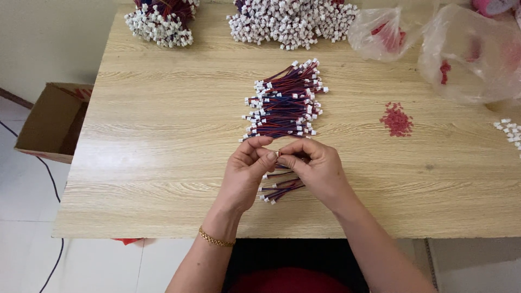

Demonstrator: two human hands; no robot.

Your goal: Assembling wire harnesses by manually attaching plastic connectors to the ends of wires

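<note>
My left hand (247,171) and my right hand (315,168) meet at the middle of the wooden table (163,135), fingertips pinched together on a small white connector (278,154) of a red-and-blue wire lead. A few more short leads (279,190) lie on the table under and between my hands. Just beyond my fingers lies a loose pile of the same leads (285,103), red and blue wires with white plugs at the ends. A gold bracelet (215,239) is on my left wrist.
Two big bundles of leads (161,21) (290,21) sit at the far edge. Clear plastic bags (472,54) with red bits lie at far right, a small heap of red pieces (397,119) near them. White connectors (510,130) lie at the right edge. An open cardboard box (51,122) stands on the floor left.
</note>
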